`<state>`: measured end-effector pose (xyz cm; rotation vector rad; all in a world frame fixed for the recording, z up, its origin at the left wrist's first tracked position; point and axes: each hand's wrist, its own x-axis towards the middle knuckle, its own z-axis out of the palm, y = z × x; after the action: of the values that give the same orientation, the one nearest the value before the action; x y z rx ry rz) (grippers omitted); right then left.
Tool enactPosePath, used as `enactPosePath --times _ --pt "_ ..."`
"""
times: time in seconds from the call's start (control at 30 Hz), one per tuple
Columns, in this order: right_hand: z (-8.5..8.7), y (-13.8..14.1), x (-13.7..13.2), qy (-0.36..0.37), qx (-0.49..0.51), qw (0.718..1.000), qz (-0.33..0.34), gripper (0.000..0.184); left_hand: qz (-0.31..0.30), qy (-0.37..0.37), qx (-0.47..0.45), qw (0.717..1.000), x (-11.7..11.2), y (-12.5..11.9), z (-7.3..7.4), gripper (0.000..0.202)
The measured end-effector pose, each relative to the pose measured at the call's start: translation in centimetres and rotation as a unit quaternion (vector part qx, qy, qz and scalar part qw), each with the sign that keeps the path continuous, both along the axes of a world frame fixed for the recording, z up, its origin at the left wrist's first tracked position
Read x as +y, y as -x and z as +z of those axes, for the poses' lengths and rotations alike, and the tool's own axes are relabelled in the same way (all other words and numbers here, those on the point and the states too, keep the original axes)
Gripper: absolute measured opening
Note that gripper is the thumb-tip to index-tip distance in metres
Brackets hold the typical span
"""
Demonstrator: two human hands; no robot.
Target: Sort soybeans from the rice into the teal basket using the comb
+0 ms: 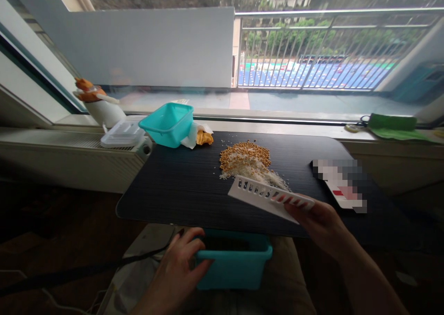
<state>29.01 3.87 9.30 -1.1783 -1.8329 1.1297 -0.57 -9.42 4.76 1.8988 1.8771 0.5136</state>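
Note:
My right hand (321,222) grips one end of a white plastic strip with a row of slots (256,197), held over the dark tabletop (173,190). Just beyond the strip lies a heap of tan, round soybeans (239,153). White grains that look like rice (248,168) cover its near side and trail to the right. Below the near table edge, a teal plastic tub (234,268) rests at my lap, partly under the table. The fingers of my left hand (185,264) are bent over its left rim. What lies inside this tub is too dark to make out.
A second teal tub (169,125) stands at the far left of the table, beside an orange-brown item on white paper (204,137). A clear plastic lid (123,133) lies on the radiator. A blurred flat object (342,185) lies right; green cloth (393,126) is on the sill.

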Motion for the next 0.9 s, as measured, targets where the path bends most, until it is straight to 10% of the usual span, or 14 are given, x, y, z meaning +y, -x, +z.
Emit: enactPosePath --times 0.3,0.63,0.9 --pt "-0.2 3.7 3.8 -0.119 -0.077 0.989 -0.043 0.032 0.024 0.02 -0.015 0.999 -0.3 -0.2 0.4 0.005" --pt "0.2 1.9 1.9 -0.092 -0.05 0.994 -0.024 0.03 0.026 -0.003 0.001 1.0 0.0 0.5 0.0 0.005" --pt "-0.9 6.8 1.7 -0.034 -0.01 0.998 0.054 0.031 0.054 -0.021 0.021 0.998 -1.4 3.8 0.4 0.012"
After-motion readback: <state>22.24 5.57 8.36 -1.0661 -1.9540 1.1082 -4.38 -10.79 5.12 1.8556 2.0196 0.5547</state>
